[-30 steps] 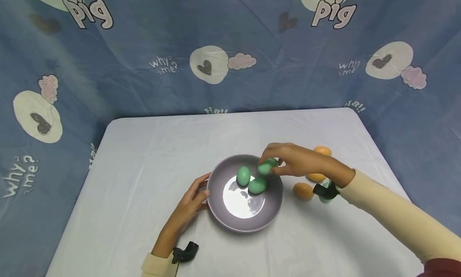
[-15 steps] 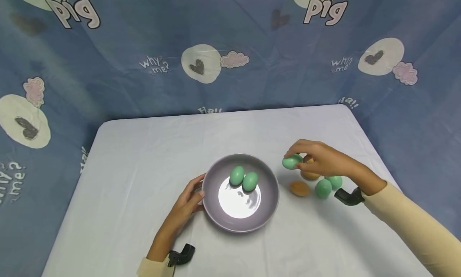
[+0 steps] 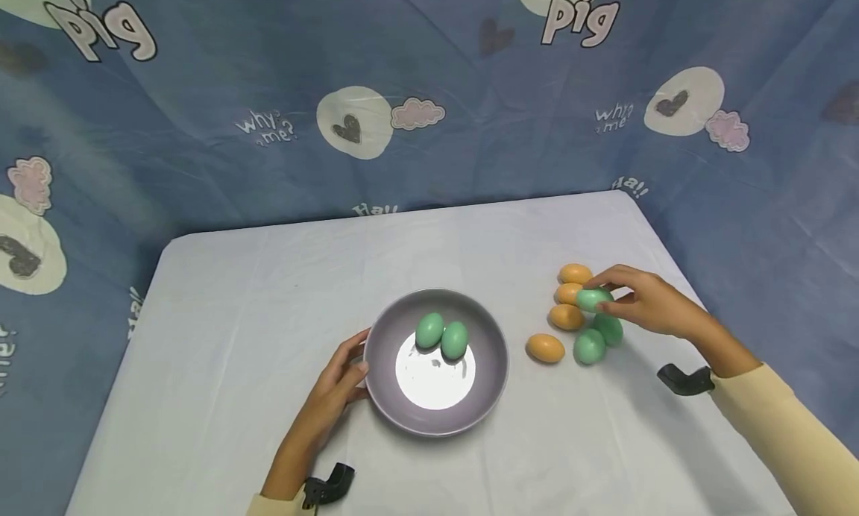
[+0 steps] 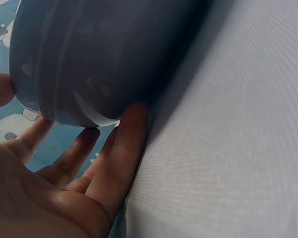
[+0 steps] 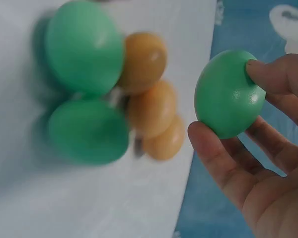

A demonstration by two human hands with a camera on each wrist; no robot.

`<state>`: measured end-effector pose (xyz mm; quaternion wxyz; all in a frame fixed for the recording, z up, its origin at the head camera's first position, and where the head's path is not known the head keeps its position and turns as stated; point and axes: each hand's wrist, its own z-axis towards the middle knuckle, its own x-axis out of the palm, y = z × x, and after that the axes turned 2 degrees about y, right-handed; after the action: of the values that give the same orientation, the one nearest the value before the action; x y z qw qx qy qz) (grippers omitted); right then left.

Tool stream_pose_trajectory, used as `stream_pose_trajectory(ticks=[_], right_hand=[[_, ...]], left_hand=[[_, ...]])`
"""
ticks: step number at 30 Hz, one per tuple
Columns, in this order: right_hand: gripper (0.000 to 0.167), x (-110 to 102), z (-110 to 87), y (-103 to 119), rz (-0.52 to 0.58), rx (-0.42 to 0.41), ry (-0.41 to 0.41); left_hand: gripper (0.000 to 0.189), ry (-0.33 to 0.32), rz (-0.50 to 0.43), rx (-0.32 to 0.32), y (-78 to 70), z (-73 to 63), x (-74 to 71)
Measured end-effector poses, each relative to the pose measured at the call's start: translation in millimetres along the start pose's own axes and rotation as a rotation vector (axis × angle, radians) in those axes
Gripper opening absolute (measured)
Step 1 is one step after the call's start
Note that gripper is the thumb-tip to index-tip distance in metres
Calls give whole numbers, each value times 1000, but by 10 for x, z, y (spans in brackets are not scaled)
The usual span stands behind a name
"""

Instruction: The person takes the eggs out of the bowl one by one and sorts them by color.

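Note:
A round grey-purple bowl (image 3: 438,425) stands on the white table, with two green eggs (image 3: 429,329) lying inside it. My left hand (image 3: 327,397) rests at its left side; in the left wrist view spread, mostly straight fingers (image 4: 124,148) touch the outer wall. To the right, my right hand (image 3: 654,306) pinches another green egg (image 5: 229,94) between thumb and fingertips, above the table. Close below it lie two more green eggs (image 3: 590,347) and several orange eggs (image 3: 567,317); some orange ones are partly hidden.
A white cloth covers the table (image 3: 268,300). Behind it and along its sides hangs a blue printed curtain (image 3: 416,39). Each wrist wears a black camera mount (image 3: 684,380).
My right hand has carried the green egg from over the bowl rightward to the loose eggs, and two green eggs stay in the bowl. The left hand keeps its place at the bowl.

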<state>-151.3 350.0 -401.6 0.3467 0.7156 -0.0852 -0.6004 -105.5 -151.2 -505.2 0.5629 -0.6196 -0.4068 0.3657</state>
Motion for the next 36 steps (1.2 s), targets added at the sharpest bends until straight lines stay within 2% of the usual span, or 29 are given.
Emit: stream_pose_trajectory(ticks=[5,16,29,36], right_hand=[[31,-24,-108,-201,-36,73,-33],[32,17,-109,-450,-9,186,-22],[33,122,-22,-614,-1,257,10],[34,163,-30,-643,7,288,31]], left_hand=[[52,7,-10,7,13,-6,-4],[51,-6,3,-7,32,-20,1],[51,-1,4,6,2,4,-2],[52,-6,9,-8,-6,2,2]])
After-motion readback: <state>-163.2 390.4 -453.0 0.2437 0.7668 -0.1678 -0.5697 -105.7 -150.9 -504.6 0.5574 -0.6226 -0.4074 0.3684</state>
